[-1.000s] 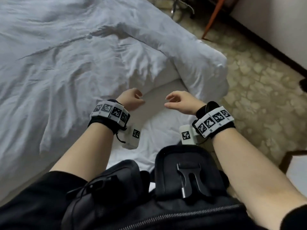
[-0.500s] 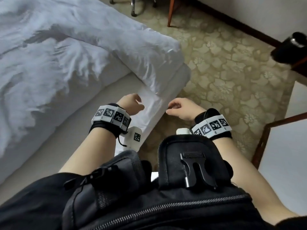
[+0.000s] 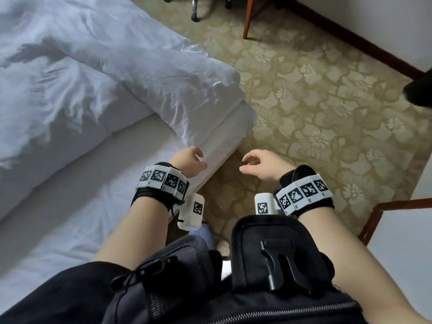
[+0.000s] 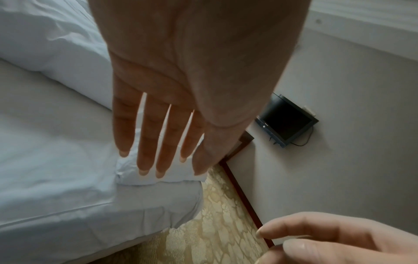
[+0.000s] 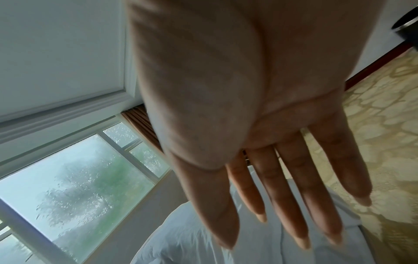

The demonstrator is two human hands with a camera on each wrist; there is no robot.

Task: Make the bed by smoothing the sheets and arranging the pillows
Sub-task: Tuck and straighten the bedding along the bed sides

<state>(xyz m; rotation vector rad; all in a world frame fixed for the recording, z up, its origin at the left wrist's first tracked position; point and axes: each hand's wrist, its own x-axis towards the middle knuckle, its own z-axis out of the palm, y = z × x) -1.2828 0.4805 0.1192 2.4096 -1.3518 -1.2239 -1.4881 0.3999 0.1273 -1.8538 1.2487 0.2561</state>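
Note:
A crumpled white duvet (image 3: 140, 73) lies folded back on the bed, its corner reaching the mattress corner. Below it the white fitted sheet (image 3: 70, 206) on the mattress is bare and lightly creased. My left hand (image 3: 194, 160) hovers over the mattress edge just short of the duvet corner (image 4: 128, 176); in the left wrist view its fingers (image 4: 144, 151) are straight and hold nothing. My right hand (image 3: 257, 163) hangs over the carpet beside the bed, empty, with fingers (image 5: 282, 196) stretched out loosely. The pillows are out of view.
Floral beige carpet (image 3: 327, 101) runs along the bed's right side. A wooden chair leg (image 3: 247, 17) and a wheeled chair base (image 3: 195, 10) stand at the top. A wood-framed piece (image 3: 397, 204) is at the right. A dark screen (image 4: 286, 125) is on the wall.
The view has swung right along the bed: the duvet slid left and more carpet and the mattress corner show. Both hands stay in front, empty, the right one now over the carpet.

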